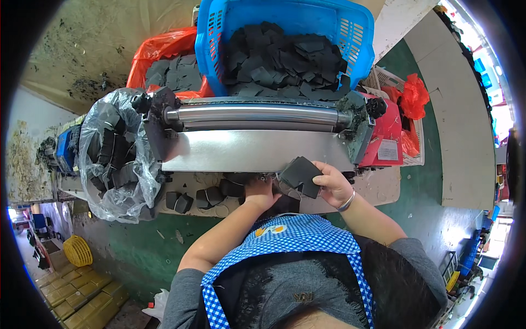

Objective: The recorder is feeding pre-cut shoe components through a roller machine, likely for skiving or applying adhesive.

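Observation:
My right hand [334, 187] is closed on a small fanned stack of black sheet pieces [300, 174], gripping its right side in front of the machine's metal feed plate [257, 149]. The pieces are flat, and a notch shows at the stack's lower edge. My left hand [259, 193] reaches in at the front edge of the plate, beside more black pieces [233, 187]. Its fingertips are hidden, so what they touch cannot be made out. Above the plate runs a shiny steel roller [257, 115] between two dark, grimy end brackets.
Behind the roller stands a blue basket [361, 35] heaped with loose black pieces, with a red bag [156, 46] of flat pieces at its left. A clear plastic bag [118, 189] holds dark bundles. Banded black bundles [208, 197] lie on the ledge. A red machine housing [383, 129] is on the right.

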Demonstrator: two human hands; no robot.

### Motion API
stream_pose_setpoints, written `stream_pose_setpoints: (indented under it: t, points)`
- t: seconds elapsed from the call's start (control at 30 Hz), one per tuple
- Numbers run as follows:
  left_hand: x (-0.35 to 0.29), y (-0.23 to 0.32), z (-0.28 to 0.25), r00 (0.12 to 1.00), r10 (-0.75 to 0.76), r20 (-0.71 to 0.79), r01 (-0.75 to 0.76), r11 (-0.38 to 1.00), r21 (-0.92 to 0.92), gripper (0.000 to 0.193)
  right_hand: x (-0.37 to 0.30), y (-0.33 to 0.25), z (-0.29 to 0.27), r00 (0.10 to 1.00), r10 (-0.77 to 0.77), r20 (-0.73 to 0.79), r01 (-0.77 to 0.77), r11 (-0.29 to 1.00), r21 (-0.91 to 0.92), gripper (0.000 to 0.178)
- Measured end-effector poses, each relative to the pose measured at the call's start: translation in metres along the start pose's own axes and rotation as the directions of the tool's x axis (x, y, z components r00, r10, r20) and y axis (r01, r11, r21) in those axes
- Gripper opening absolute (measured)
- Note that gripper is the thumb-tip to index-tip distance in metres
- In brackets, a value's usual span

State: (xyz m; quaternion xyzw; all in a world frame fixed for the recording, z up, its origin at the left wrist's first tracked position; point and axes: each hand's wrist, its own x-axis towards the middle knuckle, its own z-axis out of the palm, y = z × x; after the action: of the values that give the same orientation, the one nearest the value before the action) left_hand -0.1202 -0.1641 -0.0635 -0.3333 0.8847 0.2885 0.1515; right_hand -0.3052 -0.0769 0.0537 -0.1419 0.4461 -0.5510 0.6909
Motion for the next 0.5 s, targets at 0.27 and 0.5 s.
stream_pose_setpoints:
  t: [0.27,0.5]
  points:
    - [0.002,-0.035,0.036,0.906,0.095,-0.413,-0.212,0.946,-0.247,0.062,-0.010,-0.005,0.007,0.998,-0.027,-0.048,0.027,1.000,0.005,0.042]
    - [-0.018,-0.027,0.015,0.891,0.097,-0.443,0.030,0.962,0.270,0.053,-0.005,-0.006,0.007,0.987,-0.110,-0.118,0.105,0.994,-0.041,0.041]
